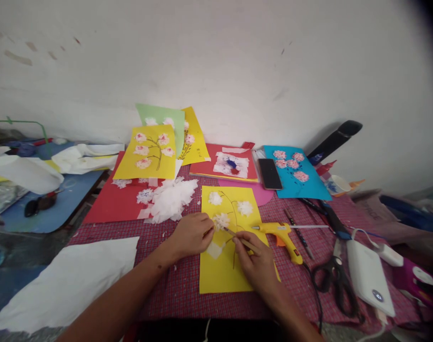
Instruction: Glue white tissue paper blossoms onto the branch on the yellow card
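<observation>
A yellow sheet of paper (216,280) lies before me with a drawn brown branch and white tissue-paper flowers on it. My right hand (255,261) grips a thin wooden stick (250,244), perhaps a pencil or brush. The stick's tip touches the lower white flower (221,221). Beside that flower, at the sheet's left edge, is my left hand (195,233), its fingers curled closed; whatever they pinch is hidden. Just below the flower a small pale paper square (214,250) rests on the sheet. A pile of white tissue pieces (173,198) lies beyond my left hand.
To the right lie a yellow glue gun (282,233) with its cord, black scissors (336,280) and a white power bank (369,275). A phone (269,174) sits farther back. Finished flower cards, such as a yellow one (130,164) and a blue one (283,187), stand near the wall.
</observation>
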Motion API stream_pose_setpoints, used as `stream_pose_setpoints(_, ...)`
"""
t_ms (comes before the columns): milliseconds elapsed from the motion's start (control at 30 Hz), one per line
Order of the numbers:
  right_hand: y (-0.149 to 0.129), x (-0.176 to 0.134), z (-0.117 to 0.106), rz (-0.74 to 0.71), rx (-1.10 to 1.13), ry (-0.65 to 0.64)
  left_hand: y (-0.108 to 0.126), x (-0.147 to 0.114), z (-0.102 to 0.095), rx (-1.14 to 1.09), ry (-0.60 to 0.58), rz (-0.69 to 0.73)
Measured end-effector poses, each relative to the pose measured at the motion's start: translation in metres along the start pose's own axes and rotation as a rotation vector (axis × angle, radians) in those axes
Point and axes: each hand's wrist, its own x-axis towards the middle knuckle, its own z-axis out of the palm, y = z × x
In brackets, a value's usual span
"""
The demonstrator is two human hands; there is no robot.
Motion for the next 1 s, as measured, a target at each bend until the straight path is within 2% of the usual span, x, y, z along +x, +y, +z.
stream_pose_setpoints(733, -0.008, -0.007, -0.009, -0.063, 0.009, 0.02, 0.004, 0.001, -0.002, 0.006, -0.011, 0.042)
stream_pose_setpoints(900, -0.012, -0.017, -0.024, -0.045, 0.012, 0.065, 0.002, 0.001, 0.0, 0.013, 0.022, 0.037)
stream_pose_setpoints(1000, -0.008, -0.024, -0.034, -0.031, 0.021, 0.083, -0.004, 0.0, -0.003, -0.027, 0.116, 0.012)
